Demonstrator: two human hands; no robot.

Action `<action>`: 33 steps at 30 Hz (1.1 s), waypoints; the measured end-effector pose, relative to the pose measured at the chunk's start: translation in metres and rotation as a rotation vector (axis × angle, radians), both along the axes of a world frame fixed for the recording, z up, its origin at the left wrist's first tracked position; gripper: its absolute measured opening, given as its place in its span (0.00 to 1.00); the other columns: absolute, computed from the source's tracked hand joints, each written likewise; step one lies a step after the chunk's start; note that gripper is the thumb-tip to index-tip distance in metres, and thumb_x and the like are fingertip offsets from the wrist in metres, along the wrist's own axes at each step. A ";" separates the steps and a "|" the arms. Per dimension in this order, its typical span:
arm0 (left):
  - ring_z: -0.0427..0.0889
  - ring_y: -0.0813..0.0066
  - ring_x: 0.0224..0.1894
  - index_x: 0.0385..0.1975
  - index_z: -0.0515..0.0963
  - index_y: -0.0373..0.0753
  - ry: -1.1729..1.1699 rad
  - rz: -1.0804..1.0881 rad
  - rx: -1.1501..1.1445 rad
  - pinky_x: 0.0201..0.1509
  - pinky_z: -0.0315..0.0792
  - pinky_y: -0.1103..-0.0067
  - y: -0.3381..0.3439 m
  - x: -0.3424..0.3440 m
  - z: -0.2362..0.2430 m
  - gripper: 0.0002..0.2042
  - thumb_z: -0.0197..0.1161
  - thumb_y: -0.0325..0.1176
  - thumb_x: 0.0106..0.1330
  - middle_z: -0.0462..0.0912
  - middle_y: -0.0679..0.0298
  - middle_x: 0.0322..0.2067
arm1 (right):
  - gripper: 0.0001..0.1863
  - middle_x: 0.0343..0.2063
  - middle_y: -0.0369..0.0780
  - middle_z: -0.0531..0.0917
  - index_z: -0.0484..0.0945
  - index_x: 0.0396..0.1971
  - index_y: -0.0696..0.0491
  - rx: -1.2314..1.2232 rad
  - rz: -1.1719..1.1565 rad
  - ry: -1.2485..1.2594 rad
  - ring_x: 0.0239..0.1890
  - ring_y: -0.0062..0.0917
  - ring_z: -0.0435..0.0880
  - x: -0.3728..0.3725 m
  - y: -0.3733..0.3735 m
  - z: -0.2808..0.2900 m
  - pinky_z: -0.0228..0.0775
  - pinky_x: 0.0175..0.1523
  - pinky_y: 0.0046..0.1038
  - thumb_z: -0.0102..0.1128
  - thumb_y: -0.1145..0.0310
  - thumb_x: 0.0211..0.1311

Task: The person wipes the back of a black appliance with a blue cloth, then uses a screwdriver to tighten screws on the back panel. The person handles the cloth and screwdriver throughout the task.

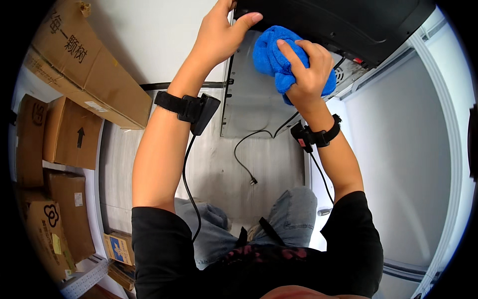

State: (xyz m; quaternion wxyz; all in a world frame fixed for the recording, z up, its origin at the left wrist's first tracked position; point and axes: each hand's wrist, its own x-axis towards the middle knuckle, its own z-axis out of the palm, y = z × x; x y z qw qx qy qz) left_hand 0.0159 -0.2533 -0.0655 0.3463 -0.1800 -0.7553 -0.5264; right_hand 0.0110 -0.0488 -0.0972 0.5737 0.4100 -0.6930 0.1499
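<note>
Head view: my right hand (314, 70) is closed around a bunched blue cloth (271, 47), thumb and fingers sunk in its folds. The cloth lies over the border between the black panel (343, 22) and the grey metal side (249, 97) of a big boxy machine, and looks pressed there. My left hand (219, 37) is up at the panel's left edge, thumb stretched toward the black face; the other fingers run out of sight, so I cannot tell whether they grip that edge or just rest on it.

I judge the cloth light, soft and limp, with a thick nap. It should not break or slip much, but a loose corner could flop out, so I'd take it in the middle, wadded under my palm as it is. The machine looks stiff and heavy, its flat metal probably slick, with thin edges that may feel sharp; the panel's edge seems a better hold than the smooth side.

A thin black cord (236, 149) loops out near the machine's lower right, its plug (253, 181) showing against the pale floor (259, 199). It looks bendy and light; I'd pick it up by the plug. Cardboard boxes (74, 137) stand well off to my left.
</note>
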 end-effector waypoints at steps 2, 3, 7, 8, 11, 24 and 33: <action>0.77 0.53 0.47 0.46 0.71 0.30 -0.115 -0.079 0.191 0.53 0.70 0.71 0.013 0.015 0.015 0.18 0.62 0.28 0.56 0.77 0.49 0.44 | 0.21 0.42 0.37 0.75 0.82 0.43 0.39 -0.004 -0.050 0.009 0.44 0.31 0.72 0.001 -0.004 -0.019 0.59 0.49 0.40 0.62 0.68 0.43; 0.78 0.54 0.46 0.46 0.71 0.30 -0.052 -0.050 0.133 0.51 0.71 0.72 0.009 0.013 0.011 0.18 0.63 0.29 0.56 0.78 0.49 0.43 | 0.22 0.43 0.37 0.75 0.82 0.43 0.38 -0.008 -0.066 0.014 0.45 0.31 0.72 0.001 -0.009 -0.029 0.59 0.50 0.42 0.62 0.68 0.43; 0.78 0.54 0.41 0.47 0.71 0.31 0.169 0.145 -0.093 0.44 0.73 0.73 -0.004 -0.002 0.000 0.20 0.65 0.32 0.57 0.77 0.48 0.40 | 0.22 0.43 0.34 0.74 0.80 0.43 0.35 0.092 -0.096 -0.115 0.47 0.30 0.70 0.005 -0.002 -0.090 0.58 0.50 0.48 0.63 0.68 0.43; 0.78 0.54 0.41 0.48 0.71 0.31 0.142 0.149 -0.070 0.44 0.73 0.73 0.005 0.001 0.000 0.20 0.65 0.33 0.57 0.77 0.48 0.40 | 0.22 0.42 0.34 0.75 0.80 0.43 0.35 0.198 -0.102 -0.167 0.46 0.30 0.70 0.008 0.005 -0.109 0.58 0.49 0.47 0.63 0.68 0.42; 0.76 0.51 0.43 0.49 0.70 0.31 0.122 0.114 -0.057 0.47 0.71 0.70 0.005 0.004 0.002 0.23 0.66 0.36 0.56 0.76 0.47 0.40 | 0.21 0.40 0.34 0.75 0.81 0.41 0.36 0.391 -0.068 -0.290 0.44 0.29 0.71 0.018 0.006 -0.134 0.60 0.46 0.43 0.62 0.69 0.42; 0.73 0.73 0.52 0.53 0.70 0.34 0.072 0.062 0.166 0.49 0.73 0.78 0.026 0.011 -0.089 0.22 0.64 0.38 0.62 0.78 0.61 0.44 | 0.22 0.41 0.34 0.74 0.82 0.41 0.38 -0.031 0.003 -0.019 0.41 0.29 0.72 0.003 -0.022 -0.108 0.59 0.42 0.32 0.63 0.65 0.37; 0.75 0.81 0.31 0.46 0.75 0.34 -0.182 0.233 -0.004 0.37 0.70 0.84 0.024 0.022 -0.134 0.18 0.62 0.40 0.64 0.80 0.66 0.30 | 0.16 0.36 0.32 0.75 0.81 0.39 0.38 0.166 0.032 -0.258 0.40 0.26 0.71 0.011 -0.028 -0.266 0.60 0.41 0.31 0.57 0.67 0.47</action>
